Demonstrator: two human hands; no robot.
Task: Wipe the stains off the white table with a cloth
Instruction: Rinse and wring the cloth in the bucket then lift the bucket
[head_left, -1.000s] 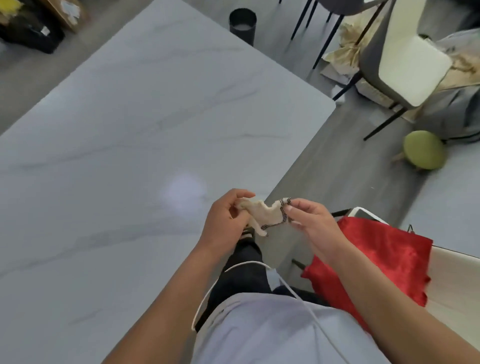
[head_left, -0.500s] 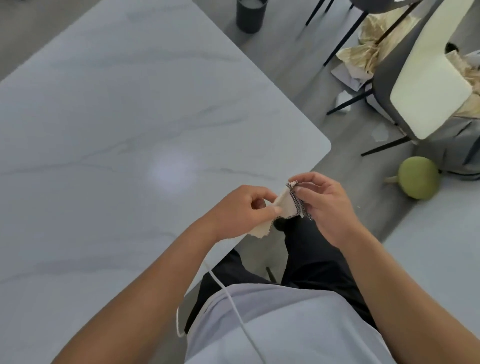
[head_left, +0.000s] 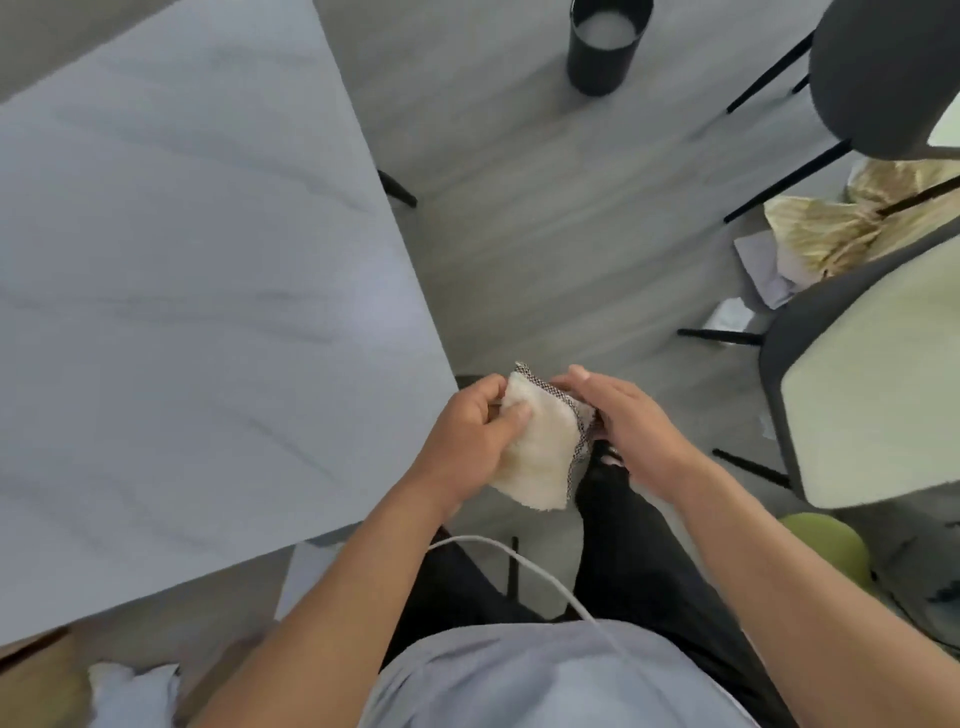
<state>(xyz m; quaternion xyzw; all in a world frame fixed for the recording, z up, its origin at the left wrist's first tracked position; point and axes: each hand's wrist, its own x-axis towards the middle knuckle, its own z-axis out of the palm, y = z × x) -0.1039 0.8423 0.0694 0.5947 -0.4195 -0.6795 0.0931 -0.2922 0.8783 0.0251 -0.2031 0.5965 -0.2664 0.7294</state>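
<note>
A small cream cloth (head_left: 535, 452) with a dark patterned border hangs in front of me, just off the white table's near right corner. My left hand (head_left: 467, 436) grips its left side, thumb on top of the fabric. My right hand (head_left: 623, 421) holds the bordered right edge with fingers stretched over it. The white marbled table (head_left: 197, 312) fills the left half of the view; grey veins run across it and I cannot make out separate stains.
A black cylindrical bin (head_left: 605, 44) stands on the grey floor ahead. Dark chairs with a pale seat (head_left: 872, 364) stand at the right, with crumpled paper (head_left: 841, 228) behind them. A green round object (head_left: 831, 545) lies low on the right.
The view swung right, so the table shifted left. The cloth, earlier bunched between my fingertips, now hangs more spread out between both hands.
</note>
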